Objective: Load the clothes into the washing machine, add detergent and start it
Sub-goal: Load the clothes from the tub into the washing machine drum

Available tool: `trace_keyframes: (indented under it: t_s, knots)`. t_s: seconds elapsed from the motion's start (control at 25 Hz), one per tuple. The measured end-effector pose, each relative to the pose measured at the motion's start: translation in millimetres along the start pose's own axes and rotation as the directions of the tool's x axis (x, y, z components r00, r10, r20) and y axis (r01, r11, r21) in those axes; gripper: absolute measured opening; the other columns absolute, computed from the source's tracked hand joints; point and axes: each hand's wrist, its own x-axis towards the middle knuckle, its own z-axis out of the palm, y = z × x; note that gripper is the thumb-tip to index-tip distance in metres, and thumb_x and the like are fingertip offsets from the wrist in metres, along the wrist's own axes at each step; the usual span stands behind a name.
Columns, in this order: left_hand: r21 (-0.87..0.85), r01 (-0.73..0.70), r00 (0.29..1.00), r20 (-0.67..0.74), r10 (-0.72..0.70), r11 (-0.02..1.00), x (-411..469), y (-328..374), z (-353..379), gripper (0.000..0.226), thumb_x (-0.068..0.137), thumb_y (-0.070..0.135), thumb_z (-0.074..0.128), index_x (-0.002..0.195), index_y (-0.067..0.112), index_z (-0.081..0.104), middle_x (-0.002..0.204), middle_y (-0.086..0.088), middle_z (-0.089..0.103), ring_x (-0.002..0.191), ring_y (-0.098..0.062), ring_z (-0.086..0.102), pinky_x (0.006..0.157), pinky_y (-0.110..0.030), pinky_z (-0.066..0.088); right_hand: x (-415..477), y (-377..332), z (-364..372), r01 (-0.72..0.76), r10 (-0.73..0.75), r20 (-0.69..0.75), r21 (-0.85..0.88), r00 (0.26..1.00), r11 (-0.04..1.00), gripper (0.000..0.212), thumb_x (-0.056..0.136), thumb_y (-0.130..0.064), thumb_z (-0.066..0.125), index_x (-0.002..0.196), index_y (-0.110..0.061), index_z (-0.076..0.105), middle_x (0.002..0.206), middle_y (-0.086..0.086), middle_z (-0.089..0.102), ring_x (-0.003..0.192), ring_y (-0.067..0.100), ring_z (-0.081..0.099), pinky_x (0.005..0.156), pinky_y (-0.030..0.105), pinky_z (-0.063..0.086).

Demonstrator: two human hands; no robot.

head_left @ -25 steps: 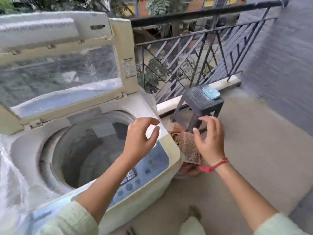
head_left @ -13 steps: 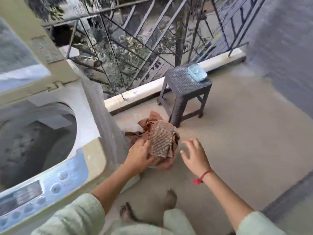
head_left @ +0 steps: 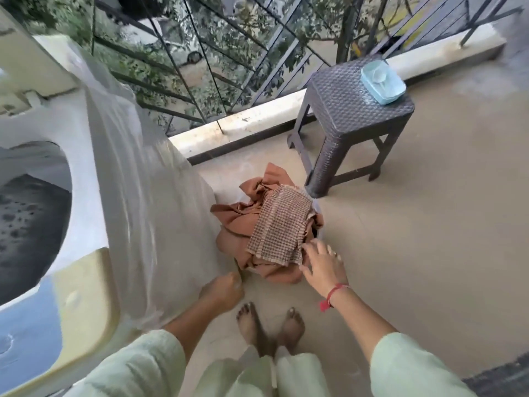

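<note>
A pile of brown clothes (head_left: 237, 224) with a checked cloth (head_left: 279, 224) on top sits in a low white container (head_left: 319, 213) on the floor, right of the washing machine (head_left: 86, 196). The machine's drum (head_left: 25, 224) is open. My right hand (head_left: 323, 267) lies with spread fingers on the pile's near right edge. At the pile's near left edge, my left hand (head_left: 221, 292) is curled into a fist; what it holds, if anything, is hidden. A light blue detergent box (head_left: 382, 81) rests on a dark stool (head_left: 352, 116).
A clear plastic cover (head_left: 137, 181) drapes over the machine's right side. A metal railing (head_left: 229, 53) on a low kerb (head_left: 243, 127) closes the far side. My bare feet (head_left: 269, 328) stand just behind the pile. Bare floor (head_left: 415, 224) stretches to the right.
The view has tilted down and right, away from the machine. My hands came down from the machine's rim to the pile; my left hand then slid to its near left edge and curled.
</note>
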Motion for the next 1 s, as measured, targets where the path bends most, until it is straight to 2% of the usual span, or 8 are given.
trace_keyframes:
  t_s: [0.16, 0.32, 0.4, 0.48, 0.56, 0.72, 0.84, 1.0]
  knots:
    - [-0.012, -0.15, 0.963, -0.227, 0.144, 0.989, 41, 5, 37, 0.052, 0.082, 0.036, 0.053, 0.13, 0.019, 0.043, 0.123, -0.005, 0.051, 0.112, -0.025, 0.05, 0.089, -0.034, 0.044, 56, -4, 70, 0.209, -0.17, 0.162, -0.27, 0.972, 0.94, 0.09, 0.059, -0.049, 0.078, 0.137, -0.024, 0.042, 0.147, 0.009, 0.037, 0.134, 0.032, 0.036, 0.106, 0.06, 0.023]
    - [0.022, -0.3, 0.881, -0.377, 0.286, 0.954, 56, 13, 53, 0.056, 0.074, 0.038, 0.051, 0.127, 0.02, 0.044, 0.125, -0.001, 0.045, 0.115, -0.02, 0.044, 0.097, -0.034, 0.04, 89, -10, 113, 0.175, -0.172, 0.035, -0.223, 0.984, 0.959, 0.027, 0.078, -0.024, 0.052, 0.101, -0.019, 0.066, 0.128, 0.01, 0.057, 0.122, 0.031, 0.05, 0.105, 0.064, 0.027]
    - [-0.024, -0.307, 0.872, -0.407, 0.272, 0.951, 54, 13, 52, 0.06, 0.075, 0.036, 0.055, 0.131, 0.018, 0.04, 0.131, -0.003, 0.042, 0.12, -0.021, 0.041, 0.101, -0.035, 0.038, 93, -12, 102, 0.017, -0.014, -0.063, 0.044, 0.998, 0.999, 0.031, 0.081, -0.016, 0.039, 0.103, -0.012, 0.061, 0.113, 0.016, 0.062, 0.112, 0.033, 0.055, 0.104, 0.053, 0.031]
    - [-0.094, -0.323, 0.862, -0.44, 0.252, 0.942, 40, 17, 42, 0.07, 0.075, 0.031, 0.06, 0.138, 0.018, 0.034, 0.136, -0.003, 0.039, 0.127, -0.022, 0.037, 0.105, -0.034, 0.036, 88, -17, 58, -0.098, 0.213, -0.16, 0.531, 0.964, 0.842, 0.035, 0.078, -0.011, 0.034, 0.105, -0.005, 0.056, 0.097, 0.026, 0.064, 0.093, 0.04, 0.059, 0.084, 0.042, 0.042]
    - [-0.157, -0.374, 0.826, -0.504, 0.251, 0.914, 22, 30, 19, 0.077, 0.077, 0.028, 0.061, 0.145, 0.017, 0.025, 0.14, -0.004, 0.035, 0.132, -0.021, 0.032, 0.107, -0.033, 0.033, 74, -21, -11, 0.018, 0.303, -0.325, 0.707, 0.896, 0.707, 0.032, 0.079, -0.008, 0.035, 0.103, -0.004, 0.056, 0.092, 0.022, 0.066, 0.084, 0.035, 0.058, 0.068, 0.037, 0.043]
    - [-0.2, -0.488, 0.735, -0.62, 0.275, 0.85, -20, 69, -47, 0.083, 0.08, 0.033, 0.066, 0.147, 0.018, 0.019, 0.143, -0.003, 0.033, 0.133, -0.017, 0.029, 0.109, -0.033, 0.029, 26, -22, -165, 0.349, 0.124, -0.678, 0.516, 0.724, 0.782, 0.024, 0.087, -0.013, 0.04, 0.096, -0.005, 0.061, 0.084, 0.0, 0.064, 0.077, 0.016, 0.058, 0.067, 0.024, 0.041]
    - [-0.19, -0.528, 0.691, -0.663, 0.289, 0.828, -53, 83, -84, 0.08, 0.081, 0.038, 0.063, 0.146, 0.02, 0.021, 0.143, -0.002, 0.033, 0.131, -0.02, 0.032, 0.107, -0.037, 0.033, -3, -16, -236, 0.342, 0.064, -0.78, 0.344, 0.622, 0.875, 0.024, 0.088, -0.019, 0.042, 0.097, -0.009, 0.062, 0.08, 0.009, 0.069, 0.07, 0.028, 0.062, 0.061, 0.033, 0.046]
    - [-0.191, -0.58, 0.658, -0.682, 0.318, 0.792, -95, 78, -103, 0.07, 0.082, 0.047, 0.051, 0.143, 0.025, 0.025, 0.141, 0.002, 0.034, 0.129, -0.017, 0.036, 0.106, -0.041, 0.037, -26, -39, -275, 0.305, 0.001, -0.801, 0.229, 0.598, 0.924, 0.022, 0.086, -0.018, 0.045, 0.095, -0.012, 0.065, 0.067, 0.014, 0.067, 0.058, 0.034, 0.061, 0.053, 0.031, 0.042]
